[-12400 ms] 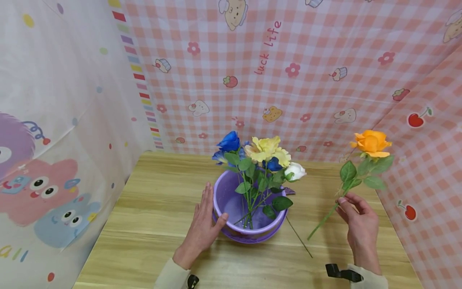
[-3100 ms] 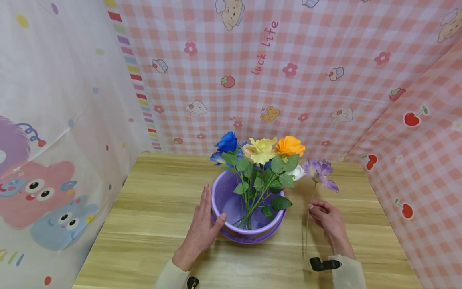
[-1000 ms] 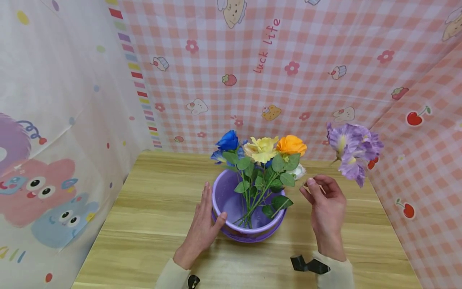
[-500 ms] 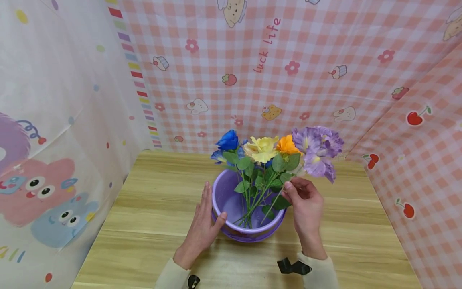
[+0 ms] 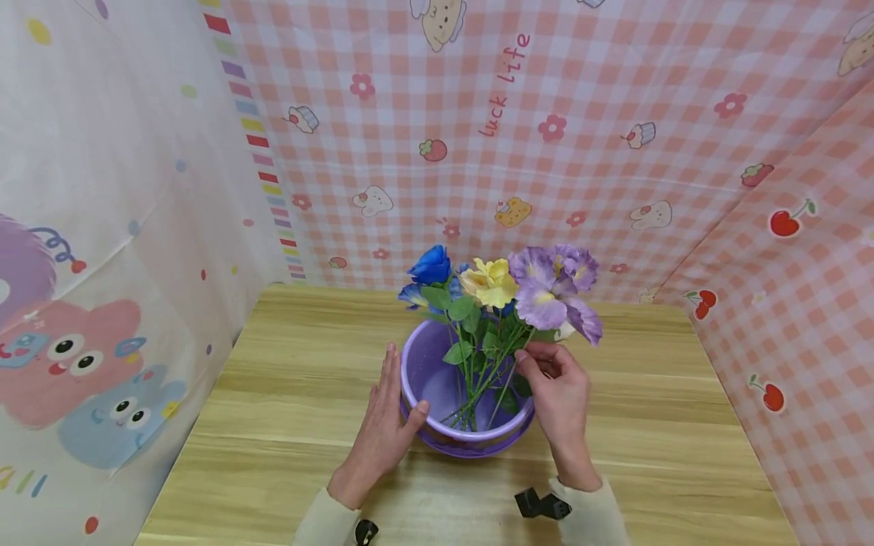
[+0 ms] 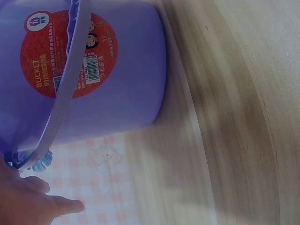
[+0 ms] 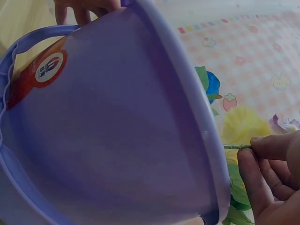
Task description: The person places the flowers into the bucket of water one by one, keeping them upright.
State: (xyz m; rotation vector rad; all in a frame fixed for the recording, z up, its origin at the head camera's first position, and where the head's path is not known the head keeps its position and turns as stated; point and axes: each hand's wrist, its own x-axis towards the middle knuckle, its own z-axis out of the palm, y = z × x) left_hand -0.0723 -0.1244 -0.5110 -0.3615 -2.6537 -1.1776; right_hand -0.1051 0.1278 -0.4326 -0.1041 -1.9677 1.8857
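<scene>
A purple bucket [image 5: 428,379] stands upright on the wooden table. My left hand [image 5: 382,432] lies with straight fingers along its left side, thumb at the rim. My right hand [image 5: 561,394] pinches the thin stem [image 7: 233,146] of a purple artificial flower [image 5: 546,292] between thumb and fingertips, at the bucket's right rim. The stem's lower end reaches down inside the bucket. Leaning in there too are a blue rose [image 5: 432,265], a yellow flower [image 5: 497,284] and other leafy stems. The purple bloom hides the orange rose and covers most of a white one.
A lilac handle [image 6: 70,79] hangs down the bucket's near side, across a red label [image 6: 105,42]. The wooden table [image 5: 287,364] is bordered by a pink checked cloth [image 5: 410,182] behind and at the right, and a white patterned cloth [image 5: 171,227] at the left.
The orange rose has gone from my right hand into the bucket. My right hand has since lifted the purple flower and carried it left, stem into the bucket. My left hand has stayed put.
</scene>
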